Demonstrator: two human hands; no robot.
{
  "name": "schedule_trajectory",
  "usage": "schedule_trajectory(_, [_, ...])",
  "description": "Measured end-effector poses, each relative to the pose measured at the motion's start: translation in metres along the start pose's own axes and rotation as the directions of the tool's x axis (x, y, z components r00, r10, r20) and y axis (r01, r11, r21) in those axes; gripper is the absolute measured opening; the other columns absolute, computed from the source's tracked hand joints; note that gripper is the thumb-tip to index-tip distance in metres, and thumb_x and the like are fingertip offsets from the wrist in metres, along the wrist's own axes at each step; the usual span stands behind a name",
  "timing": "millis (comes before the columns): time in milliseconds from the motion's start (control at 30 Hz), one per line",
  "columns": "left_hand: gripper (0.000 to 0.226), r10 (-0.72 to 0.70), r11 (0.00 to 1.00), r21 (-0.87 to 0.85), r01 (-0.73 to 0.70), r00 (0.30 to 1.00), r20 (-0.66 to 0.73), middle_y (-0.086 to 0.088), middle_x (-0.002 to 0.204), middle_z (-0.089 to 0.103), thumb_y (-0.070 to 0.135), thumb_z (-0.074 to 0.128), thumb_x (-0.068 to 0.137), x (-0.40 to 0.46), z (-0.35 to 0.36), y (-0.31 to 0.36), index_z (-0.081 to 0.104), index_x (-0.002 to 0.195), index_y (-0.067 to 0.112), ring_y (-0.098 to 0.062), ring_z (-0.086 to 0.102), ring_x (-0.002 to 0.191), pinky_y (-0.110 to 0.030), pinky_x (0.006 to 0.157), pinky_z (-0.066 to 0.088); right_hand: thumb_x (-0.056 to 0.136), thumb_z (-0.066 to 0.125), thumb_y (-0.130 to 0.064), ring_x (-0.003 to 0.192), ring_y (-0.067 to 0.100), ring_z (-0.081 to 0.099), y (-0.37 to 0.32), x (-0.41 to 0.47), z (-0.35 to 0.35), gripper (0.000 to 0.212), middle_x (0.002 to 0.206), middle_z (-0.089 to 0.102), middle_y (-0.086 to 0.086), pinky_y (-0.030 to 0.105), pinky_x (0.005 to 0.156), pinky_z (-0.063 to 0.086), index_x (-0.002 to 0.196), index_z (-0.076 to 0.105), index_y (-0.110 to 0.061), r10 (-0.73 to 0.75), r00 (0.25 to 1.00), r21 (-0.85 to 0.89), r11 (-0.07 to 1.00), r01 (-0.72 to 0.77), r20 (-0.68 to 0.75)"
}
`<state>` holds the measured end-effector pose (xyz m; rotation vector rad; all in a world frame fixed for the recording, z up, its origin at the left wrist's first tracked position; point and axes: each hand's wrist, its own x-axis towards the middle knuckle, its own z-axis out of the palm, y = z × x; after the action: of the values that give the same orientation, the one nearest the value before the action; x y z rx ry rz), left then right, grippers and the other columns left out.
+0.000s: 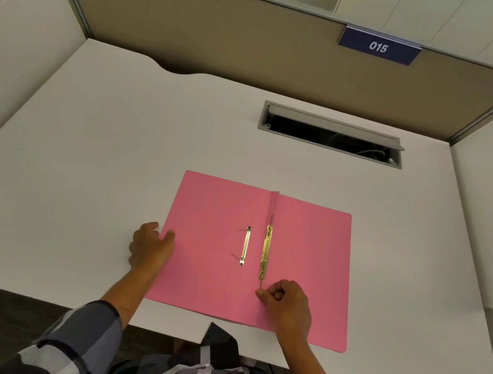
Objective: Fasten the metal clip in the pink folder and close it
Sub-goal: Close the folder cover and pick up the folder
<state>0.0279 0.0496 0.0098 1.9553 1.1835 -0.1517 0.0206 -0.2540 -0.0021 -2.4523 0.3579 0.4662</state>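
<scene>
The pink folder [308, 252] lies open and flat on the white desk [101, 150], near its front edge. A gold metal clip bar [266, 251] runs along the spine fold, with thin prongs sticking out at both ends. A second, smaller gold strip [245, 246] lies on the left flap. My left hand [151, 246] rests on the folder's left edge, fingers spread on the pink card. My right hand [284, 303] is curled just below the clip bar, thumb and forefinger pinching the tip of its near prong.
An open grey cable slot [332, 134] is set into the desk behind the folder. Beige partition walls and white side panels [489, 205] enclose the desk; a blue sign reads 015 [379, 47]. My plaid sleeve and shirt fill the bottom of the view.
</scene>
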Motion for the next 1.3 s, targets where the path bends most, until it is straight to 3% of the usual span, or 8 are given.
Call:
schedule_trajectory(133, [0.044, -0.035, 0.981, -0.190, 0.049, 0.997, 0.073, -0.017, 0.146, 0.061, 0.032, 0.059, 0.104, 0.006, -0.003, 0.000, 0.060, 0.141, 0.008, -0.040, 0.060, 0.128, -0.044, 0.099, 0.049, 0.080, 0.087, -0.046, 0.071, 0.010, 0.061, 0.000, 0.000, 0.000, 0.030, 0.085, 0.065, -0.007, 0.024, 0.061, 0.045, 0.080, 0.067, -0.023, -0.008, 1.000, -0.009, 1.000, 0.009, 0.008])
schedule_trajectory(200, [0.031, -0.040, 0.962, -0.266, 0.067, 0.994, 0.103, -0.024, 0.122, 0.070, 0.031, 0.055, 0.106, 0.009, -0.003, 0.002, 0.071, 0.113, 0.005, -0.038, 0.064, 0.106, -0.040, 0.087, 0.047, 0.080, 0.087, -0.046, 0.072, 0.010, 0.061, 0.000, -0.001, 0.000, 0.030, 0.085, 0.065, -0.007, 0.024, 0.061, 0.046, 0.080, 0.067, -0.023, -0.012, 1.000, -0.006, 1.000, 0.012, 0.007])
schedule_trajectory(267, [0.036, -0.055, 0.956, -0.282, 0.083, 0.993, 0.105, -0.025, 0.088, 0.063, 0.030, 0.053, 0.106, 0.010, -0.003, 0.006, 0.062, 0.079, 0.009, -0.030, 0.054, 0.083, -0.038, 0.077, 0.039, 0.081, 0.086, -0.046, 0.071, 0.010, 0.061, 0.000, -0.001, 0.000, 0.030, 0.085, 0.065, -0.007, 0.023, 0.061, 0.045, 0.080, 0.067, -0.024, -0.012, 1.000, -0.009, 1.000, 0.012, 0.008])
schedule_trajectory(333, [0.041, -0.076, 0.958, -0.269, 0.098, 0.993, 0.092, -0.016, 0.081, 0.052, 0.031, 0.051, 0.108, 0.010, -0.006, 0.009, 0.052, 0.072, 0.012, -0.026, 0.047, 0.076, -0.038, 0.074, 0.036, 0.081, 0.086, -0.046, 0.071, 0.009, 0.061, 0.001, -0.002, 0.001, 0.030, 0.086, 0.065, -0.007, 0.023, 0.061, 0.045, 0.081, 0.067, -0.023, -0.014, 1.000, -0.009, 1.000, 0.014, 0.008])
schedule_trajectory(467, [0.039, -0.094, 0.961, -0.247, 0.128, 0.985, 0.144, -0.016, 0.093, 0.050, 0.035, 0.047, 0.110, 0.014, -0.012, 0.013, 0.052, 0.079, 0.012, -0.024, 0.046, 0.083, -0.035, 0.070, 0.036, 0.081, 0.085, -0.047, 0.071, 0.009, 0.060, 0.001, -0.003, 0.001, 0.030, 0.086, 0.065, -0.007, 0.022, 0.060, 0.043, 0.080, 0.066, -0.025, -0.019, 1.000, -0.017, 1.000, 0.019, 0.006])
schedule_trajectory(667, [0.038, -0.092, 0.954, -0.265, 0.142, 0.977, 0.192, -0.018, 0.099, 0.060, 0.040, 0.053, 0.107, 0.023, -0.025, 0.017, 0.063, 0.098, 0.004, -0.028, 0.055, 0.091, -0.039, 0.083, 0.043, 0.081, 0.085, -0.047, 0.072, 0.010, 0.061, 0.002, -0.001, 0.000, 0.029, 0.086, 0.065, -0.006, 0.023, 0.061, 0.044, 0.080, 0.065, -0.026, -0.024, 1.000, -0.016, 1.000, 0.024, 0.013])
schedule_trajectory(1100, [0.017, 0.184, 0.915, -0.402, -0.033, 0.921, 0.343, -0.009, 0.096, 0.081, 0.027, 0.070, 0.102, -0.028, -0.076, 0.066, 0.074, 0.106, 0.011, -0.025, 0.075, 0.078, -0.034, 0.068, 0.061, 0.085, 0.079, -0.053, 0.078, 0.007, 0.063, 0.013, -0.006, 0.000, 0.026, 0.088, 0.065, -0.014, 0.021, 0.068, 0.053, 0.085, 0.069, -0.029, -0.150, 0.989, -0.018, 0.988, 0.150, 0.000])
schedule_trajectory(1300, [0.010, 0.278, 0.886, -0.457, -0.079, 0.880, 0.386, -0.002, 0.088, 0.081, 0.019, 0.075, 0.097, -0.053, -0.079, 0.086, 0.075, 0.105, 0.012, -0.017, 0.077, 0.072, -0.027, 0.059, 0.062, 0.089, 0.081, -0.036, 0.082, 0.004, 0.065, 0.026, -0.007, -0.006, 0.015, 0.092, 0.069, -0.012, 0.017, 0.076, 0.053, 0.094, 0.075, -0.023, -0.216, 0.976, 0.121, 0.969, 0.214, 0.007])
